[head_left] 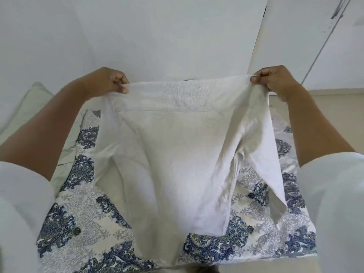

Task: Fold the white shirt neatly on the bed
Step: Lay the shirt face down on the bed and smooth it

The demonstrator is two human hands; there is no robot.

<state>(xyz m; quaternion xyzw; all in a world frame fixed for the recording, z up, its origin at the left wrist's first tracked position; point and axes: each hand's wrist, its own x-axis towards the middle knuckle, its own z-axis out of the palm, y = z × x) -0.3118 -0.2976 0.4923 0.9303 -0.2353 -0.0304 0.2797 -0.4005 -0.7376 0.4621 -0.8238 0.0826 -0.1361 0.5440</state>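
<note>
The white shirt [173, 154] hangs in the air in front of me, stretched flat between both hands above the bed [82, 223]. My left hand [112, 80] pinches its top left corner. My right hand [273, 79] pinches its top right corner. The cloth's top edge runs taut between the hands. A sleeve or side flap [275, 164] hangs loose on the right, ending in a point. The shirt's lower edge drops toward the near side of the bed and hides the middle of the cover.
The bed carries a white cover with blue paisley patterns. A pale green pillow [33, 107] lies at the left by the white wall [157, 36]. White wardrobe doors [315, 36] stand at the right, with pale floor [334, 107] below them.
</note>
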